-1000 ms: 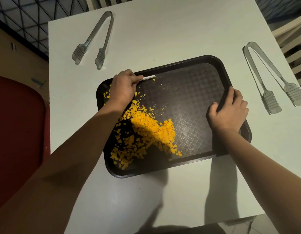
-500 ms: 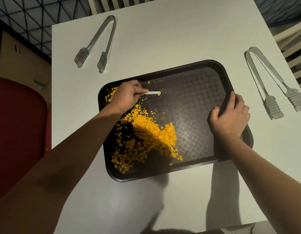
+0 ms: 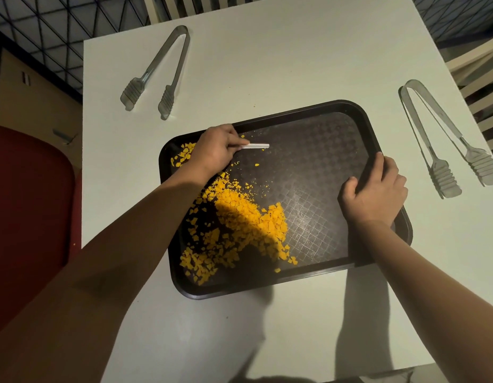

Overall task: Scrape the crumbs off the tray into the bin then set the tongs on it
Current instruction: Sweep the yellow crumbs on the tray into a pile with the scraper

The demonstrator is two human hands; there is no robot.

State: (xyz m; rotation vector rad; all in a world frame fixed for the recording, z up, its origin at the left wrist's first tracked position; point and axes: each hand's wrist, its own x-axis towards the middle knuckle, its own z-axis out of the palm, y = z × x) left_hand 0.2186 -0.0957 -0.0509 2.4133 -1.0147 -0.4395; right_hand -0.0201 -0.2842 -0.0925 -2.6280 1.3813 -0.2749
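Observation:
A dark tray [image 3: 317,150] lies on the white table [image 3: 267,64], with yellow crumbs [image 3: 248,219] heaped on its left and near half. My left hand [image 3: 215,150] holds a thin white scraper [image 3: 255,146] over the tray's far left part. The scraper's edge points right. My right hand [image 3: 373,194] grips the tray's right rim, thumb inside the tray. One pair of metal tongs [image 3: 159,76] lies on the table at the far left. Another pair of tongs [image 3: 444,139] lies to the right of the tray.
A red bin or seat [image 3: 27,217] stands left of the table, below its edge. Pale slatted chairs [image 3: 477,87] stand at the right and at the far side. The table's near part holds only shadows of my arms.
My left hand with the scraper has slid a little toward me and to the right across the tray's far left part. A few crumbs moved with it. My right hand kept its grip on the rim.

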